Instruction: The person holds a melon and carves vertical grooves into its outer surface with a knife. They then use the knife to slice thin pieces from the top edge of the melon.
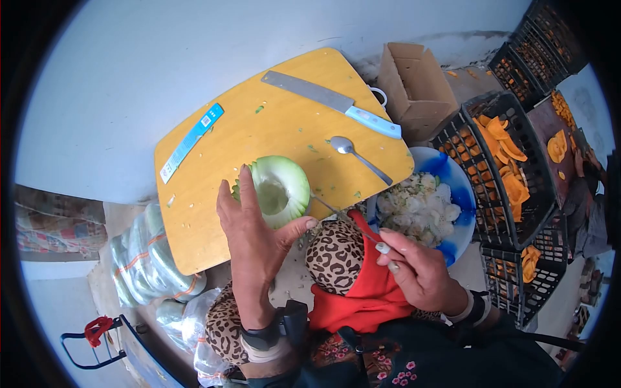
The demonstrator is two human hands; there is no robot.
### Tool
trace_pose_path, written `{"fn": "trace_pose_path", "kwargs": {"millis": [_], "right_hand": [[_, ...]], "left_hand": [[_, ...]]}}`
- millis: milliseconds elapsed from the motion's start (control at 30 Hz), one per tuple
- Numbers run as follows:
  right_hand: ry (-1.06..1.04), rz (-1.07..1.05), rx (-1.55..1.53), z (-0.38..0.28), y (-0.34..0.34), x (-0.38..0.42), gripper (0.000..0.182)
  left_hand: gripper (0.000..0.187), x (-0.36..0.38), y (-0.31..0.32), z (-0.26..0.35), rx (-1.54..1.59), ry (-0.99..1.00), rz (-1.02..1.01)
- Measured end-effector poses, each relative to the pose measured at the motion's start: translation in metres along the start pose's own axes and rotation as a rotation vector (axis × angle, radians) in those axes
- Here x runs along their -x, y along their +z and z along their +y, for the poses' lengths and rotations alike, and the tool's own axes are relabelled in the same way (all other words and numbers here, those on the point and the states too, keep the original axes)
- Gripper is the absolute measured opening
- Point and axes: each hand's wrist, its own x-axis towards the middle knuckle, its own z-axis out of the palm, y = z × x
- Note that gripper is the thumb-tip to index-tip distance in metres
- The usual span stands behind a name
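Observation:
A hollowed green melon (299,187) with a pale inside and a notched rim stands on the yellow board (213,236). My left hand (252,236) is at its near left side, fingers stretched and thumb spread wide, overlapping the melon's edge in this view. Closed fingers of my right hand (420,268) pinch a thin metal tool (336,210), its tip pointing toward the melon's right side. Farther back on the board lie a cleaver (310,90) with a light blue handle and a spoon (352,152). A blue packaged strip (192,142) rests at the left.
Right of the board, a blue-and-white basin (462,220) holds pale melon scraps. Black crates (504,220) with orange peel pieces stand beyond it, near an open cardboard box (414,90). Plastic-wrapped melons (142,258) lie at left, near a folding trolley (97,349). Another person (585,200) is at far right.

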Motion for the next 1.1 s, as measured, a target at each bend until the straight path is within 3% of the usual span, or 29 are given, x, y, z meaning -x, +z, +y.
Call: {"fn": "trace_pose_path", "kwargs": {"millis": [200, 1100], "right_hand": [[-0.042, -0.075, 0.090, 0.005, 0.005, -0.013, 0.044], [0.031, -0.147, 0.063, 0.003, 0.006, -0.006, 0.046]], "left_hand": [[0.115, -0.003, 0.001, -0.007, 0.185, 0.036, -0.014], [0.123, -0.002, 0.004, -0.014, 0.161, 0.114, -0.009]]}}
